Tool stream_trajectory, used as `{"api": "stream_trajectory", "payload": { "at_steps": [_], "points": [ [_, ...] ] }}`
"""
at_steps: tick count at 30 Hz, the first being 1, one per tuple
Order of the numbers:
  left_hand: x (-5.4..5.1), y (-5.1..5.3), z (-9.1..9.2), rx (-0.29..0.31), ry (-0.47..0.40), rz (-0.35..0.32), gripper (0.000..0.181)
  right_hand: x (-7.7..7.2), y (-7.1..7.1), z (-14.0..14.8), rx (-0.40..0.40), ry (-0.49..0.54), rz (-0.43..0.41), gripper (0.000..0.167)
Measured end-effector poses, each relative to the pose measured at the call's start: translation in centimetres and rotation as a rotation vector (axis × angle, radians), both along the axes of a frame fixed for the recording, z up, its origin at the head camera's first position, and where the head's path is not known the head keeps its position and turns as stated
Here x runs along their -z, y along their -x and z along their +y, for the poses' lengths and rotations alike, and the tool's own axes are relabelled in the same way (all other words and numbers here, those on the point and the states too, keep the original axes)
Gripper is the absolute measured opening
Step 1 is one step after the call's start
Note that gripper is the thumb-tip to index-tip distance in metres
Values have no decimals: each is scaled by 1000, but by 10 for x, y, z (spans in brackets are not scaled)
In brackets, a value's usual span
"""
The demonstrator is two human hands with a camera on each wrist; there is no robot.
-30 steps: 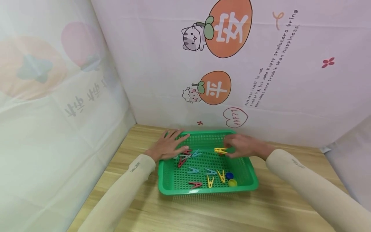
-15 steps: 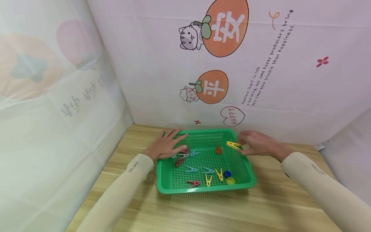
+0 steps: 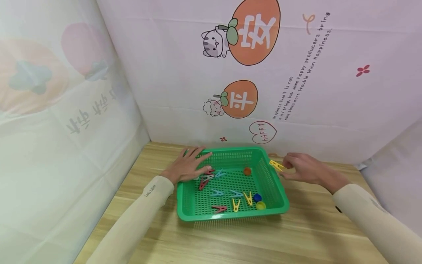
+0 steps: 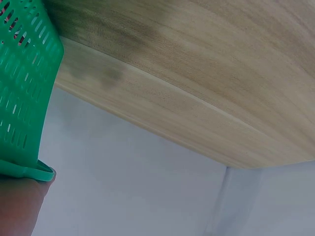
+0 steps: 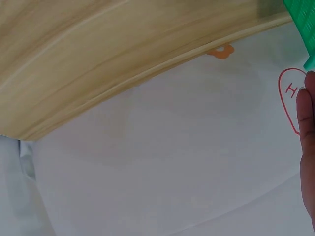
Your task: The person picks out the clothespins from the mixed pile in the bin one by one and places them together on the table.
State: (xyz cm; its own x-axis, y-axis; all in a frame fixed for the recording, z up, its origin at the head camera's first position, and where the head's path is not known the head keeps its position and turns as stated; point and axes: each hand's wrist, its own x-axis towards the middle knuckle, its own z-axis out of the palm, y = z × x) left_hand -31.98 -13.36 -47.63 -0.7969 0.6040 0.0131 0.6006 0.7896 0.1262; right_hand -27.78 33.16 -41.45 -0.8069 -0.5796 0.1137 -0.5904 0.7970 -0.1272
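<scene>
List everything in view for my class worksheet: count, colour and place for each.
Table: one, wood-brown, under the basket.
Basket: one, green, on the table.
Held clothespin: one, yellow, at the basket's right rim.
Yellow clothespins: two, yellow, basket's near side.
Blue clothespins: three, light blue, basket floor.
Red clothespins: three, red, two far left, one near side.
Grey clothespin: one, pale grey, basket's far left.
Caps: three, orange, blue and yellow, basket's right half.
White item: one, white, mostly hidden, basket's far left.
Backdrop: printed, whitish, around the table.
Sleeves: two, cream, on the forearms.
Left grip: one, resting on the basket.
Right grip: one, pinching the held clothespin.
</scene>
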Motion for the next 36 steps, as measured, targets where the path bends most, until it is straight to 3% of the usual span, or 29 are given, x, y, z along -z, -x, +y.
{"api": "stream_trajectory", "payload": {
  "at_steps": [10, 24, 36],
  "points": [
    [-1, -2, 1, 6, 9, -2, 73, 13, -22, 24, 128, 25, 18, 26],
    [3, -2, 2, 9, -12, 7, 75, 49, -49, 53, 233, 69, 51, 28],
    [3, -1, 2, 2, -10, 12, 75, 80, -68, 58, 292, 120, 83, 26]
  ]
}}
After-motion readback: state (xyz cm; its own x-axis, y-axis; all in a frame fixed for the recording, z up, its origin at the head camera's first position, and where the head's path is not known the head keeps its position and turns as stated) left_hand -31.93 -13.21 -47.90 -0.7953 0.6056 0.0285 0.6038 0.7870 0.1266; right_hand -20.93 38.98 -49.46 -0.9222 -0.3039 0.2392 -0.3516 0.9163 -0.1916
